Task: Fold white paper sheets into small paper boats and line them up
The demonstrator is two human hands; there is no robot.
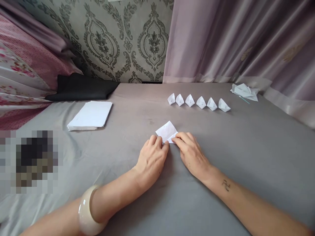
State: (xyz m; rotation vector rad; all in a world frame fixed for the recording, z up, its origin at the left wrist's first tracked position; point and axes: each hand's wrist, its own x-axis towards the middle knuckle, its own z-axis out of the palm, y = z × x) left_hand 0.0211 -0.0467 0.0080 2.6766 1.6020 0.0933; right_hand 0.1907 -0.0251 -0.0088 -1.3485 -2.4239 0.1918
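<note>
A small folded white paper [166,130] lies on the grey sheet [246,157] in front of me. My left hand [152,157] has its fingers curled down onto the paper's near-left edge. From the other side my right hand [191,153] pinches the near-right corner with its fingertips. Both hands meet at the paper's near point. A cream bangle [86,209] sits on my left wrist.
Several finished white paper boats [199,102] stand in a row beyond the paper. A stack of white sheets [90,115] lies to the left, a black cloth [81,87] behind it. Crumpled paper scraps [244,91] lie at the far right by the curtain [236,39].
</note>
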